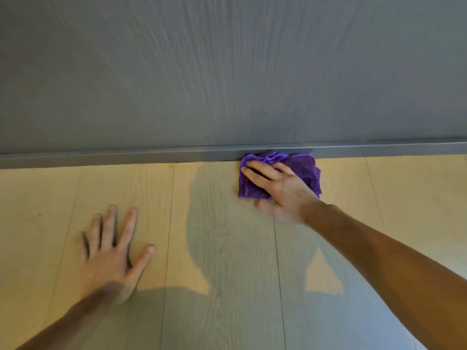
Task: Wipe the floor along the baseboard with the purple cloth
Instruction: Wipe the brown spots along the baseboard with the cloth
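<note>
The purple cloth (302, 170) lies crumpled on the light wood floor (227, 248), its far edge pressed against the grey baseboard (126, 156). My right hand (280, 190) rests flat on top of the cloth with fingers spread and pointing left, thumb on the floor just in front of it. My left hand (111, 251) lies palm down on the bare floor further left and nearer to me, fingers apart, holding nothing.
A grey wood-grain wall (227, 72) rises behind the baseboard across the whole view. The plank floor stretches left and right along it. Shadows of my head and arms fall on the planks in front of me.
</note>
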